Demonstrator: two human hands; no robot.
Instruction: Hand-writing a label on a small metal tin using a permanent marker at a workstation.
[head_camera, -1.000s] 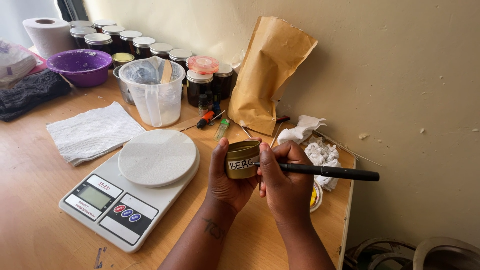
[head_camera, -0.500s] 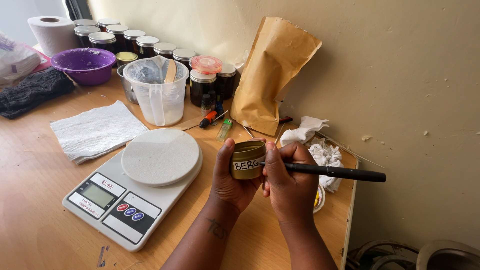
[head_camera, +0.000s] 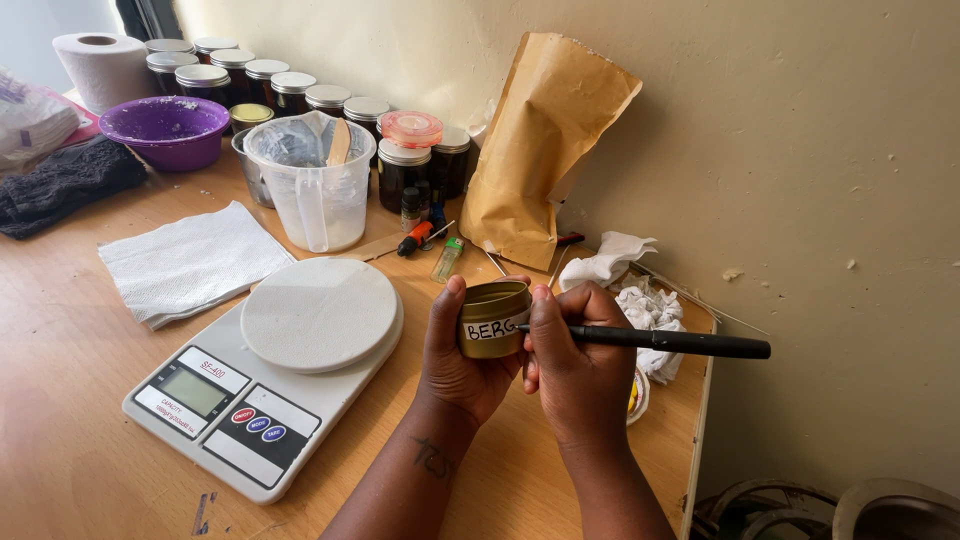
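Left hand (head_camera: 462, 350) fingers clamp the gold tin (head_camera: 493, 318) (label outward); right hand (head_camera: 575, 355) pinches a black pen (head_camera: 660, 342).

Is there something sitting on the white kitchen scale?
No, the round white platform of the kitchen scale is bare; the gold tin is held in the left hand beside it.

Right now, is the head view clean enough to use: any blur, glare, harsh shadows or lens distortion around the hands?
Head view: sharp on the left hand, right hand, gold tin and black pen; light is soft and even, with faint shadows under the scale; no strong glare; wide-angle stretching shows toward the edges, as at the paper roll.
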